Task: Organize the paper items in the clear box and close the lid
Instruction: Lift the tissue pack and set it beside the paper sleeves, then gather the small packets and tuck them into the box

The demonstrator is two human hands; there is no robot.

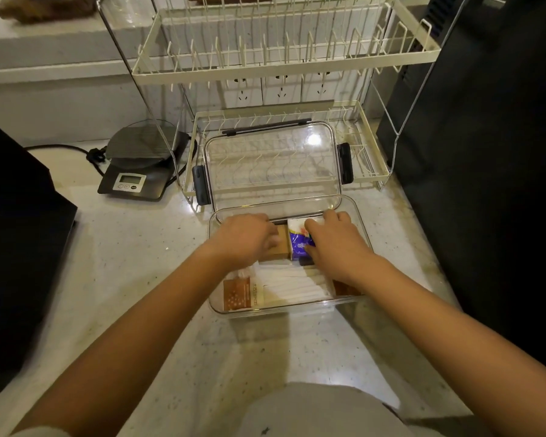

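**Both hands in the clear box, lid off**

On the far left of the pale speckled countertop (133, 253) sits a dark digital kitchen scale (139, 165) with a small grey display. To its right, the transparent rectangular lid with dark side clips (275, 165) leans against the lower shelf of a cream wire dish rack (284, 58), just behind the box. The clear rectangular plastic box (284, 307) stands open near the middle of the counter. Inside it, the left hand (246, 239) has its fingers curled down onto a small brown cardboard packet (281, 247); whether it truly grips it cannot be told. Beside that, the right hand (334, 244) presses bent fingers against a purple-and-white tissue pack (298, 244). Nearer the front wall lie white paper-wrapped sticks (297, 285), with an orange-and-white sachet (243, 293) at the front left corner.
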